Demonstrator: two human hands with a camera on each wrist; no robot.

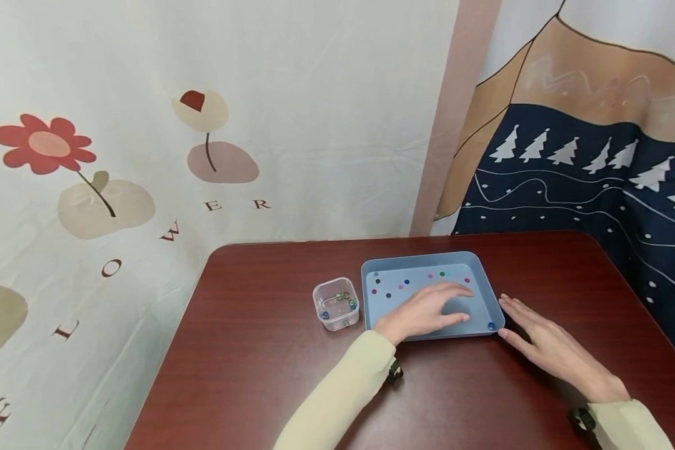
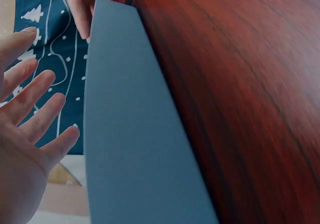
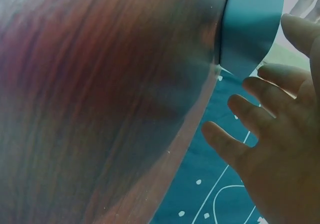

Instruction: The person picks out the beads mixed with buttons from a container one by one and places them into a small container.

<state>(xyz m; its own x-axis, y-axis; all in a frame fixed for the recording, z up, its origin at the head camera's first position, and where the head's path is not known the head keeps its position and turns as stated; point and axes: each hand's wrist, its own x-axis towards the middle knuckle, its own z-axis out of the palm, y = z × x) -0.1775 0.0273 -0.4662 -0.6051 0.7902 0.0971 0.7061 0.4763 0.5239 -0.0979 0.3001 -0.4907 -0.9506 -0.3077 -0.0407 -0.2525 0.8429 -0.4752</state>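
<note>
A shallow blue tray (image 1: 488, 290) lies on the table, its floor dotted with small coloured spots. A blue marble (image 1: 492, 325) sits in its near right corner. My left hand (image 1: 427, 307) is held over the tray with fingers and thumb spread, nothing between them. In the left wrist view, that hand (image 2: 25, 129) shows beside the tray's outer wall (image 2: 125, 108). My right hand (image 1: 554, 344) is at the tray's right side, fingers extended, tips right at the near right corner. The right wrist view shows its fingers (image 3: 240, 114) loosely spread beside the tray's end (image 3: 250, 28).
A small clear plastic box (image 1: 322, 304) with several marbles (image 1: 352, 304) stands just left of the tray. The dark red wooden table (image 1: 247, 362) ends at a white curtain (image 1: 326, 125) with flower prints and a dark blue one (image 1: 562, 187) with trees.
</note>
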